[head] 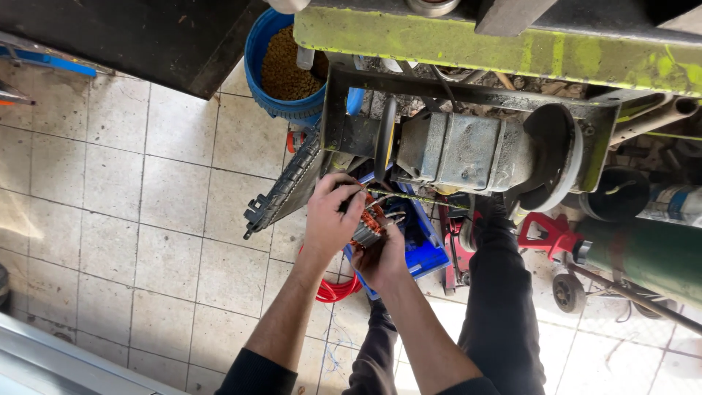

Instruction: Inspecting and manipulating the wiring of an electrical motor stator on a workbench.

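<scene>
Pale floor tiles [146, 183] run under a yellow-green workbench [512, 51] with a grey bench vise [468, 150] bolted to it. Just below the vise, a copper-wound motor armature [371, 223] sits between both hands. The left hand [330, 219] arches over it from above, fingers curled and pressed onto the windings. The right hand [382, 257] cups it from beneath, fingers wrapped around it. Both forearms reach up, sleeves dark. A blue crate [428, 252] and red hose [335, 289] lie beneath, a blue bucket [281, 62] farther off.
</scene>
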